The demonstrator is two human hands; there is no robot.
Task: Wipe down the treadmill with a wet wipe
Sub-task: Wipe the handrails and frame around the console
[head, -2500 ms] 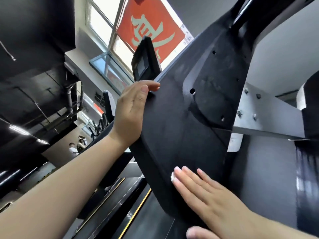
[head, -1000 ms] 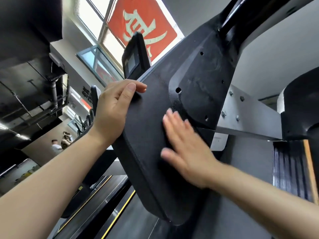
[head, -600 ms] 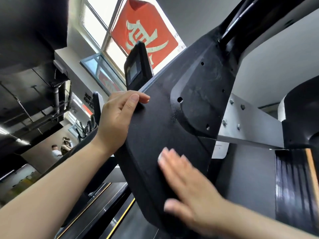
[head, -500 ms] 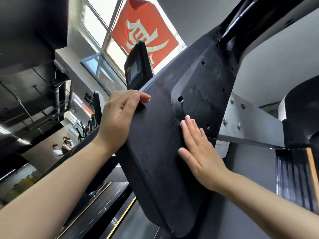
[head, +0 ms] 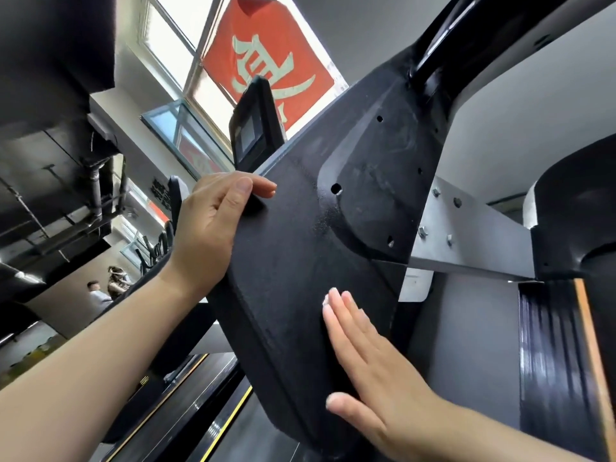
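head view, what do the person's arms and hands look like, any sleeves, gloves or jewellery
Both forearms are bare as far as the frame shows, with no sleeve in view. The left hand and right hand wear no gloves, rings, watch or bracelets. The fingernails are short and unpainted.

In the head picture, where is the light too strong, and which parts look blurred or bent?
Head view: window overexposed; right hand fingertips slightly blurred, washed pale; black ribbed strip smeared; wide-angle lens bends the edges.
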